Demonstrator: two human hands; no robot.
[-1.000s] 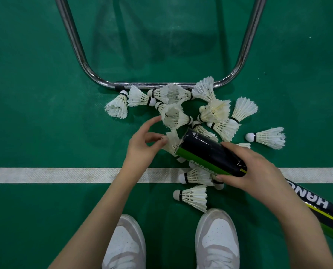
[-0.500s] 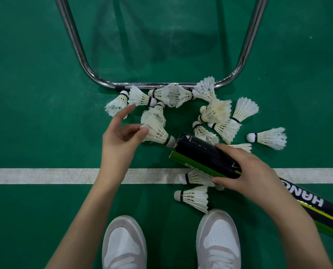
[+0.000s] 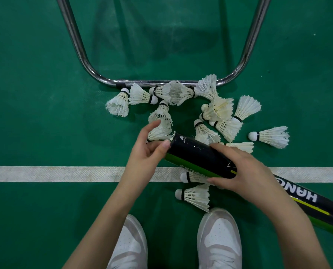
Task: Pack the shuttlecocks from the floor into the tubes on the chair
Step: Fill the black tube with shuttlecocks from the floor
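Both hands grip: left (image 3: 146, 152) shuttlecock (image 3: 159, 132); right (image 3: 245, 171) tube (image 3: 196, 154).

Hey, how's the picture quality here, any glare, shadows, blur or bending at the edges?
Head view: sharp throughout, no motion blur on the hands; bright glints run along the chrome chair frame; a soft shadow lies on the green floor inside the frame; wide-angle bending splays the frame's legs outward; the white shuttlecocks keep their feather detail.

"HANG" upside down on tube (image 3: 196, 158)
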